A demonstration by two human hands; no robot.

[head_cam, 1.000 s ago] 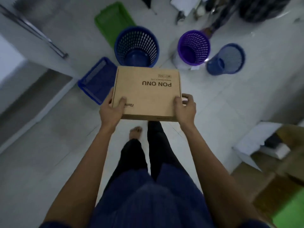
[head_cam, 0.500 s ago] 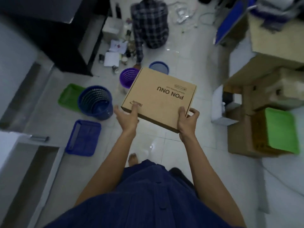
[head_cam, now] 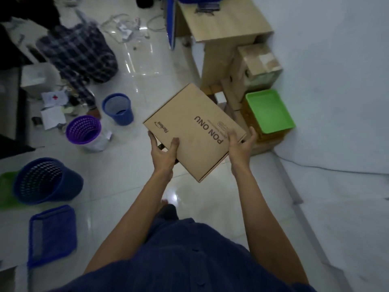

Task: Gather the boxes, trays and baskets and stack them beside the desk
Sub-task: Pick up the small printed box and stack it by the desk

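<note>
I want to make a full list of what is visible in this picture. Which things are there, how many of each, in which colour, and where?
cardboard box: one, brown, held in the air at the centre
stacked cartons: several, brown, beside the desk, near the wall
desk: one, light wood, upper right
green tray: one, green, on top of the stacked cartons
second green tray: one, green, left edge, mostly hidden by the large basket
blue tray: one, blue, floor, lower left
large basket: one, dark blue, floor, left
purple basket: one, purple, floor, centre left
small basket: one, blue, floor, beyond the purple basket
papers: several, white, floor, upper left
other person: one, checked shirt, upper left
left hand: one, grips the box's near edge
right hand: one, holds the box's right corner
</note>
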